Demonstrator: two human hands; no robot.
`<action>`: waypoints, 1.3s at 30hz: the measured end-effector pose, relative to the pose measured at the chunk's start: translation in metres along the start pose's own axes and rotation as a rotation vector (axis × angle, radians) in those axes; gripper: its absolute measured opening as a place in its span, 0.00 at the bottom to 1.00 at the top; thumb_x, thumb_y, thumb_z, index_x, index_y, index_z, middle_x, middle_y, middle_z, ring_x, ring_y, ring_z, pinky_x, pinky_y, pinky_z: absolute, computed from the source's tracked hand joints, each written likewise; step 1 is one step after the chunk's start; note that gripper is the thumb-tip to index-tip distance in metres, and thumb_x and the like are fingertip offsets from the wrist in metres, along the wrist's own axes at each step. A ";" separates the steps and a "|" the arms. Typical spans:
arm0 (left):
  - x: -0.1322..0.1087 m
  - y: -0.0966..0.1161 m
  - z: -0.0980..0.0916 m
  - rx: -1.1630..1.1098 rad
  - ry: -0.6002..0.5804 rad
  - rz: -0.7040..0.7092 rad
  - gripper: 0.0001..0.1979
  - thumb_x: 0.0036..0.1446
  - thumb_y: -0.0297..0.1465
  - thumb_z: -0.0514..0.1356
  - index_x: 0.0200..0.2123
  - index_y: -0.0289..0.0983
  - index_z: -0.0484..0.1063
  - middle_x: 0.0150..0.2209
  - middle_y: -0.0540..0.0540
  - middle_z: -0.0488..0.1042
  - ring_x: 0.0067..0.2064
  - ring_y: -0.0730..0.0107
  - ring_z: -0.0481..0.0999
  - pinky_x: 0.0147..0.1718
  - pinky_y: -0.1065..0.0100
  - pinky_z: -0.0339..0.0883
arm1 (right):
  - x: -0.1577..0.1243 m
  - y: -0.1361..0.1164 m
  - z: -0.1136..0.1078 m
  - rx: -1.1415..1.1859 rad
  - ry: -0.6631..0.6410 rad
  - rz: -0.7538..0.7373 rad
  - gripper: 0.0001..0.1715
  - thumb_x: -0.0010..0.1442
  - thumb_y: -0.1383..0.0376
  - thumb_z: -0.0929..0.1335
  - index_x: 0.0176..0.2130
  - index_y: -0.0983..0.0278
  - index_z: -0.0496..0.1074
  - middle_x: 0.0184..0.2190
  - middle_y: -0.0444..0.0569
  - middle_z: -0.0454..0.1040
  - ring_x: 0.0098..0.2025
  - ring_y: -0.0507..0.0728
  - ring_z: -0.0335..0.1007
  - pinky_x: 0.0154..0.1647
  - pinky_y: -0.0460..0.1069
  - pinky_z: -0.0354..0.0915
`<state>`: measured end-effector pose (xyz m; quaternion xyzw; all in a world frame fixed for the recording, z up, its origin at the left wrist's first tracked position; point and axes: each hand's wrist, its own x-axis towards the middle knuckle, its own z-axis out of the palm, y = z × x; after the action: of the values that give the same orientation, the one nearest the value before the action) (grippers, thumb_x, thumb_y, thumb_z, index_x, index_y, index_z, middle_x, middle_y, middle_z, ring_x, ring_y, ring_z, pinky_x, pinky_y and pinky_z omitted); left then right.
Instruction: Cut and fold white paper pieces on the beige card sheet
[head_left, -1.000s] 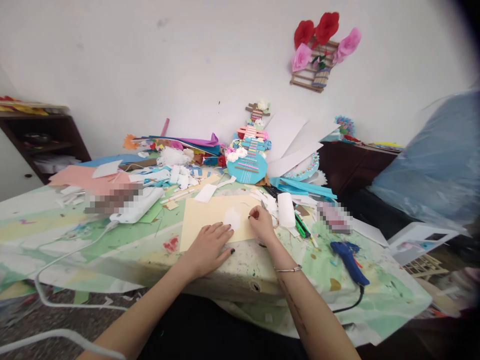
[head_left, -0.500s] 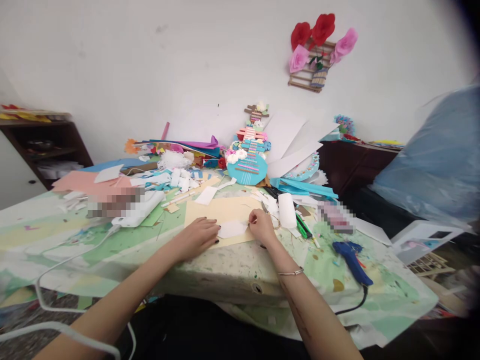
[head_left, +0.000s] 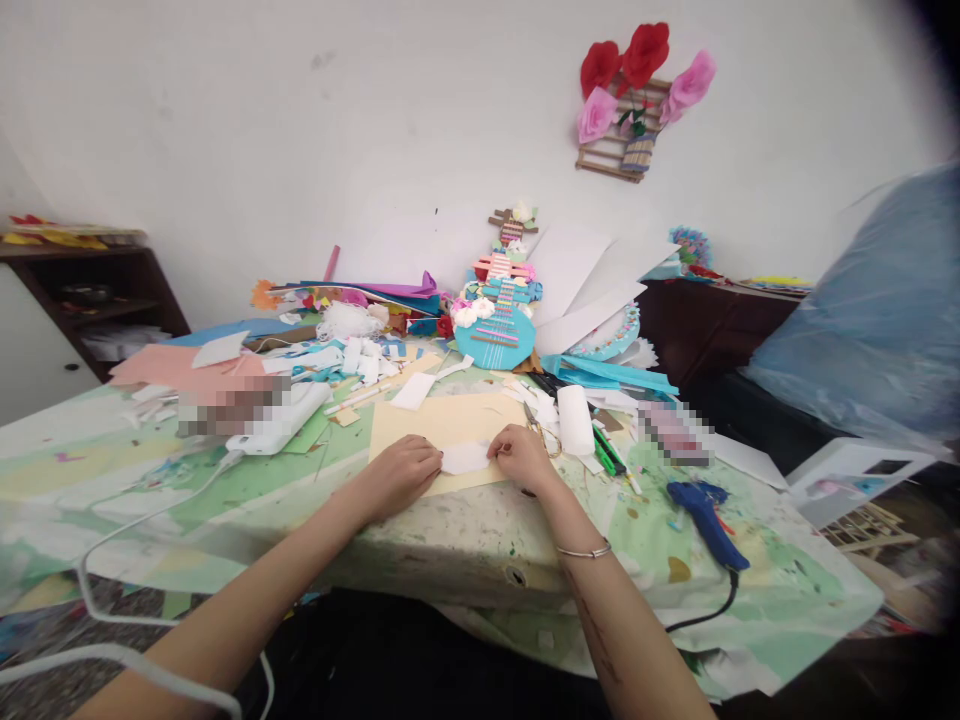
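Observation:
A small white piece of paper (head_left: 465, 458) lies over a cream sheet (head_left: 450, 415) at the table's front edge. My left hand (head_left: 405, 474) is closed at its left end, with the fingertips on the paper's edge. At the other end my right hand (head_left: 521, 458) pinches the paper between thumb and curled fingers. Just beyond my right hand are scissors (head_left: 531, 414), partly hidden behind it. A white roll (head_left: 574, 420) lies to their right.
A blue glue gun (head_left: 709, 525) rests on the right of the table (head_left: 262, 520), its cord hanging off the front. A white power bank (head_left: 281, 425) with a cable lies left. Behind stand a blue paper guitar (head_left: 495, 335) and heaped paper scraps (head_left: 367, 355). A green cutter (head_left: 607, 450) lies right.
My left hand's fingers, stretched out before, have drawn together at the paper's left end. My right hand has shifted slightly left along with its edge of the paper.

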<state>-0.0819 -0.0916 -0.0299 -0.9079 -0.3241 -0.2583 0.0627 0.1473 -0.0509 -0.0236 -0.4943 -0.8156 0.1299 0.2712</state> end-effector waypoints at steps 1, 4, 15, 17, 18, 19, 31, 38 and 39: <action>0.000 0.000 0.001 -0.005 -0.004 -0.012 0.10 0.59 0.27 0.50 0.32 0.37 0.70 0.34 0.44 0.74 0.40 0.66 0.72 0.44 0.61 0.63 | -0.001 0.000 -0.001 0.007 -0.009 -0.011 0.18 0.40 0.79 0.62 0.24 0.64 0.77 0.28 0.48 0.70 0.30 0.52 0.64 0.33 0.46 0.57; -0.001 -0.002 0.003 -0.028 -0.019 -0.075 0.10 0.58 0.27 0.49 0.34 0.37 0.70 0.35 0.43 0.74 0.40 0.65 0.72 0.43 0.62 0.64 | -0.004 -0.001 -0.005 0.049 -0.041 -0.057 0.16 0.42 0.78 0.63 0.26 0.64 0.77 0.30 0.48 0.70 0.32 0.52 0.64 0.35 0.46 0.58; 0.002 -0.006 0.005 -0.148 -0.040 -0.375 0.09 0.54 0.27 0.49 0.33 0.37 0.69 0.33 0.45 0.75 0.37 0.67 0.73 0.38 0.66 0.65 | -0.005 -0.004 -0.006 0.078 -0.065 -0.116 0.05 0.46 0.71 0.70 0.28 0.64 0.76 0.30 0.47 0.69 0.34 0.53 0.64 0.38 0.47 0.57; 0.001 -0.004 0.001 -0.185 -0.032 -0.363 0.08 0.53 0.27 0.50 0.33 0.37 0.69 0.34 0.46 0.75 0.38 0.67 0.73 0.39 0.66 0.65 | -0.004 -0.003 -0.005 0.088 -0.054 -0.116 0.07 0.46 0.73 0.69 0.27 0.64 0.76 0.30 0.47 0.70 0.35 0.53 0.65 0.38 0.47 0.57; 0.000 -0.003 0.000 -0.204 -0.025 -0.339 0.08 0.53 0.26 0.50 0.33 0.38 0.68 0.35 0.46 0.75 0.39 0.67 0.73 0.40 0.67 0.65 | -0.004 -0.002 -0.004 0.094 -0.052 -0.111 0.07 0.46 0.74 0.69 0.27 0.64 0.76 0.30 0.47 0.70 0.35 0.53 0.65 0.38 0.47 0.58; -0.001 -0.002 -0.001 -0.217 -0.018 -0.311 0.07 0.52 0.26 0.51 0.33 0.38 0.68 0.36 0.46 0.75 0.39 0.68 0.73 0.41 0.67 0.65 | -0.004 -0.001 -0.004 0.099 -0.051 -0.105 0.08 0.45 0.74 0.69 0.27 0.64 0.77 0.31 0.47 0.71 0.35 0.53 0.65 0.39 0.47 0.58; -0.003 -0.005 0.004 -0.208 0.001 -0.199 0.07 0.55 0.28 0.52 0.31 0.38 0.70 0.37 0.45 0.75 0.41 0.67 0.72 0.42 0.66 0.65 | -0.004 0.005 -0.003 0.175 -0.089 0.015 0.08 0.46 0.73 0.69 0.29 0.64 0.78 0.27 0.46 0.73 0.27 0.49 0.64 0.29 0.44 0.57; -0.002 -0.006 0.003 -0.378 0.033 -0.402 0.05 0.48 0.28 0.56 0.28 0.38 0.73 0.36 0.47 0.77 0.40 0.67 0.75 0.42 0.66 0.67 | -0.002 0.013 0.002 0.243 -0.075 0.080 0.05 0.44 0.69 0.70 0.27 0.66 0.77 0.22 0.45 0.72 0.25 0.50 0.65 0.26 0.44 0.57; -0.002 -0.005 0.002 -0.399 0.029 -0.432 0.05 0.48 0.28 0.56 0.27 0.38 0.73 0.37 0.47 0.77 0.40 0.67 0.75 0.42 0.66 0.67 | -0.002 0.014 0.002 0.249 -0.077 0.085 0.05 0.44 0.69 0.70 0.27 0.66 0.77 0.22 0.45 0.72 0.25 0.50 0.65 0.26 0.44 0.57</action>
<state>-0.0850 -0.0881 -0.0331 -0.8085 -0.4519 -0.3371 -0.1688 0.1570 -0.0465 -0.0324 -0.4855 -0.7814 0.2601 0.2933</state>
